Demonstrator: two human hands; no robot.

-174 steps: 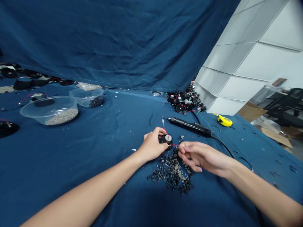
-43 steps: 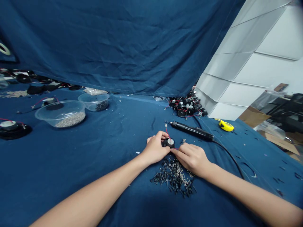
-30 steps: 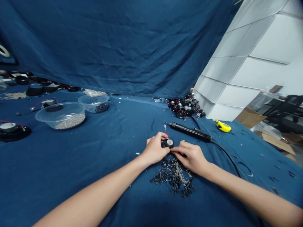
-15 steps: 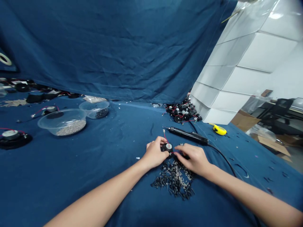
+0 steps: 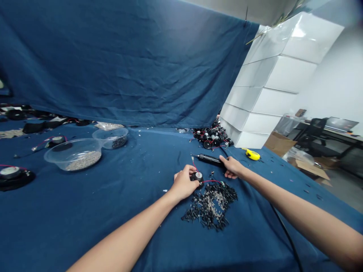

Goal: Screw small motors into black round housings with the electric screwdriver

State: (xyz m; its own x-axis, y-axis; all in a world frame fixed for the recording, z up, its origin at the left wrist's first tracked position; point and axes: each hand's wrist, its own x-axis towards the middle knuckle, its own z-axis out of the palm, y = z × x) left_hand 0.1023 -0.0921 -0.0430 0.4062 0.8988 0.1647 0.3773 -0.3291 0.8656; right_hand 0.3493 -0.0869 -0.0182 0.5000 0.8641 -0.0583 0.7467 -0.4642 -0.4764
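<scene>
My left hand [image 5: 185,182] grips a small round black speaker [image 5: 199,176] with a silver centre and red wires, resting on the blue cloth. Its fingers are closed around the left side. My right hand [image 5: 231,167] is closed on the rear end of a black electric screwdriver [image 5: 210,159], whose tip points left, just beyond the speaker. One red wire runs right from the speaker to a small connector [image 5: 222,184]. Directly in front of the speaker lies a loose pile of black and silver screws [image 5: 211,207].
Two clear plastic bowls [image 5: 58,155] with small parts stand at the left, near larger speakers [image 5: 13,173]. More speakers are heaped [image 5: 212,136] at the back, beside stacked white boxes [image 5: 255,102]. A yellow tape measure [image 5: 252,154] lies at the right. The screwdriver's cable [image 5: 286,234] trails towards me.
My right hand has left the speaker's wire, moved back and taken hold of the screwdriver. My left hand still holds the speaker. The camera view has shifted a little.
</scene>
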